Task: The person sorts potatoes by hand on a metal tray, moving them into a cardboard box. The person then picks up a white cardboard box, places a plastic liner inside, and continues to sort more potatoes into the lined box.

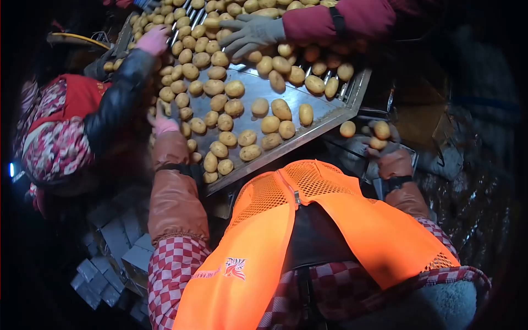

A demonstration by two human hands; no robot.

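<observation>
My left hand [164, 120], in a pink and grey glove, reaches over the left side of a metal sorting table [250, 80]. Its fingers are spread among potatoes [181, 100], touching some, and no potato shows clearly in its grasp. Beyond the table's right corner is my right hand [385, 151], in a dark glove. Two potatoes [381, 130] rest in or against its fingers, which are partly hidden. Just left of that hand, a single potato [347, 129] appears apart from it. Loose potatoes [281, 109] lie on the bare metal in front of me.
Metal rollers [195, 17] carry many potatoes at the back. A co-worker's grey-gloved hand [254, 34] reaches in from the upper right; another's pink-gloved hand [154, 39] works at the left. The table's raised metal rim [313, 132] runs close to my orange vest [247, 236]. Stacked grey blocks [102, 280] stand lower left.
</observation>
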